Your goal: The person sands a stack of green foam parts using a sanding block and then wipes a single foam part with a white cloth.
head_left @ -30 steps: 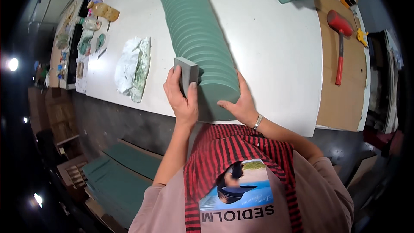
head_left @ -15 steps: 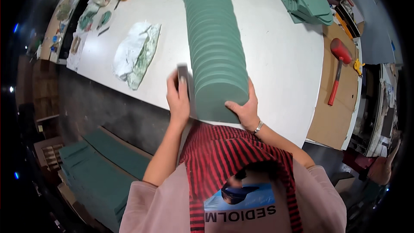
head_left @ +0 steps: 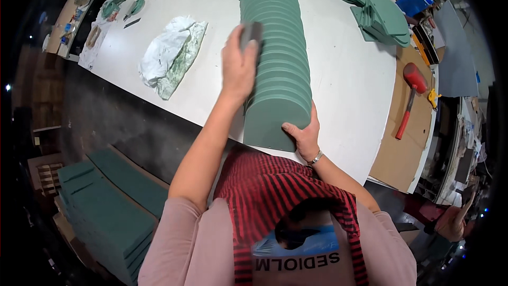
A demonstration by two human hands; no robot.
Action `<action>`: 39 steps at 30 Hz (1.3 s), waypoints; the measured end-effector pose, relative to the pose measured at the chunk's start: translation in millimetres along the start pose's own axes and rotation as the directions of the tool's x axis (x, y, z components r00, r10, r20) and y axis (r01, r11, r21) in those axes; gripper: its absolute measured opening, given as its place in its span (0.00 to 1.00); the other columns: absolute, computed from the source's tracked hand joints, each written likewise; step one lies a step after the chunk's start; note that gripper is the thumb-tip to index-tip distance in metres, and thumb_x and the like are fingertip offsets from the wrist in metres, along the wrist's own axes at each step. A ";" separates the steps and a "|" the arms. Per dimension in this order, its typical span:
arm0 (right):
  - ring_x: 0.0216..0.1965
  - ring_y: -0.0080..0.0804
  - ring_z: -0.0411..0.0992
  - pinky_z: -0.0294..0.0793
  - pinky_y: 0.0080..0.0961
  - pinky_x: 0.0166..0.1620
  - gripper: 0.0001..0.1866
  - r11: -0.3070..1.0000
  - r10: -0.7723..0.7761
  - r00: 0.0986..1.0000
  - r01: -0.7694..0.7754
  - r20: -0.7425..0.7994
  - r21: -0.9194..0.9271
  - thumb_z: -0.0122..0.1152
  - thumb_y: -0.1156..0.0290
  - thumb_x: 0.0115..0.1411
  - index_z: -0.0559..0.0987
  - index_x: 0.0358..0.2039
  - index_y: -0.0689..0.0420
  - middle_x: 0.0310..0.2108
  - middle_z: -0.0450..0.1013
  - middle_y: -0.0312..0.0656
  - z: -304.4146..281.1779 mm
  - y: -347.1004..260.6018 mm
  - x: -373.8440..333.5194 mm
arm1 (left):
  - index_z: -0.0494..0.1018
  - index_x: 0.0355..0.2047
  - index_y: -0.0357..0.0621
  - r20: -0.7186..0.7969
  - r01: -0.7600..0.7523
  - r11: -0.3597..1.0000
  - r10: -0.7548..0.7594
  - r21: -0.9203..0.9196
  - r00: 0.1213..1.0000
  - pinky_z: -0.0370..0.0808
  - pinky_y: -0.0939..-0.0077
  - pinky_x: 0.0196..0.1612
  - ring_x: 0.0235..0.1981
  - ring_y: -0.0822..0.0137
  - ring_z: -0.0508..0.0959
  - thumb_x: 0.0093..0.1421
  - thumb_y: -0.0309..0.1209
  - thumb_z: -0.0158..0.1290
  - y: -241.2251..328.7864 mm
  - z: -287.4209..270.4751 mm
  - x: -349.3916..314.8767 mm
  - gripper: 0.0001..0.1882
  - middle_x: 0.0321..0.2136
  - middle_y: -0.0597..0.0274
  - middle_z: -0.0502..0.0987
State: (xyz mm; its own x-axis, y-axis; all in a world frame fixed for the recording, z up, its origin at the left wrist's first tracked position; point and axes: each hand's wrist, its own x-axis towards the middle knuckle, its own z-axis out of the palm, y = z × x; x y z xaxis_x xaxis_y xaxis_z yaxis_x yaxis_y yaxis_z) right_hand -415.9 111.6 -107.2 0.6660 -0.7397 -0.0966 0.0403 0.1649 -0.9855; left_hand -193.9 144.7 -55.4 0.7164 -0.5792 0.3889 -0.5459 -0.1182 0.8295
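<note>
A long row of green round-topped panels (head_left: 278, 122), standing face to face and overlapping, runs away from me across the white table. My left hand (head_left: 239, 71) is wrapped round a dark grey sanding block (head_left: 254, 33), which lies against the left edges of the row, partway along it. At the near end, my right hand (head_left: 305, 136) grips the right side of the front panel, its thumb across the face and its fingers behind the edge.
A crumpled white cloth (head_left: 168, 58) lies left of the row. Loose green panels (head_left: 383, 18) sit at the far right. A red mallet (head_left: 414, 78) rests on cardboard (head_left: 389, 151) at the right. Green sheets (head_left: 100, 206) are stacked low at the left.
My left hand has slid the sanding block away from me along the left side of the row. The right hand keeps its grip on the front panel. The view has shifted slightly.
</note>
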 end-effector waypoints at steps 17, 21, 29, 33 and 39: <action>0.55 0.35 0.69 0.69 0.32 0.58 0.50 0.995 0.016 0.998 -0.023 -0.067 -0.101 0.75 0.67 0.47 0.58 0.67 0.64 0.55 0.70 0.47 8.9 -6.8 2.9 | 0.67 0.60 0.36 0.052 -0.073 0.973 0.063 0.218 0.997 0.65 0.57 0.58 0.54 0.46 0.71 0.62 0.32 0.54 -41.2 -22.7 -14.8 0.26 0.55 0.44 0.72; 0.52 0.34 0.71 0.70 0.31 0.56 0.48 0.995 0.069 0.990 -0.077 -0.121 -0.060 0.75 0.65 0.44 0.62 0.65 0.63 0.52 0.72 0.45 11.5 -9.7 1.4 | 0.69 0.57 0.37 -0.063 -0.139 0.936 0.168 0.322 0.984 0.65 0.57 0.59 0.55 0.45 0.71 0.60 0.33 0.58 -75.5 -74.1 36.1 0.26 0.55 0.44 0.72; 0.48 0.33 0.71 0.68 0.29 0.55 0.37 0.959 0.079 0.925 -0.172 -0.371 -0.223 0.71 0.65 0.46 0.70 0.57 0.63 0.47 0.73 0.42 1.8 2.3 -23.7 | 0.73 0.56 0.44 -0.062 -0.014 0.828 0.058 0.561 0.996 0.64 0.52 0.60 0.58 0.45 0.68 0.58 0.41 0.60 -193.1 -224.8 144.3 0.28 0.57 0.47 0.71; 0.51 0.33 0.70 0.67 0.30 0.56 0.34 0.913 0.085 0.776 -0.311 -0.625 -0.263 0.70 0.64 0.51 0.70 0.58 0.64 0.50 0.72 0.42 1.6 6.6 -85.0 | 0.77 0.50 0.44 0.030 -0.092 0.836 0.090 0.542 0.995 0.66 0.55 0.60 0.56 0.47 0.71 0.58 0.40 0.61 -290.0 -220.3 210.3 0.22 0.55 0.50 0.75; 0.62 0.39 0.63 0.61 0.34 0.65 0.40 0.873 -0.106 0.652 -0.301 -0.751 -0.384 0.69 0.69 0.56 0.61 0.66 0.67 0.62 0.65 0.50 77.2 -14.0 -37.9 | 0.72 0.57 0.41 -0.107 0.035 0.788 0.039 0.615 0.993 0.67 0.56 0.61 0.57 0.48 0.72 0.56 0.36 0.60 -436.6 -327.0 319.2 0.28 0.55 0.48 0.75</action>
State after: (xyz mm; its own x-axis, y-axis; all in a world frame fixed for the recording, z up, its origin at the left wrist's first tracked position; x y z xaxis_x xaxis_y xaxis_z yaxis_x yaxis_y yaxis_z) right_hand -384.2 187.8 -79.0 -0.1291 -0.9896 -0.0636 -0.4513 0.1158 -0.8848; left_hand 415.2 275.1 -162.3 0.7370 -0.4935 0.4618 -0.6719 -0.6095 0.4208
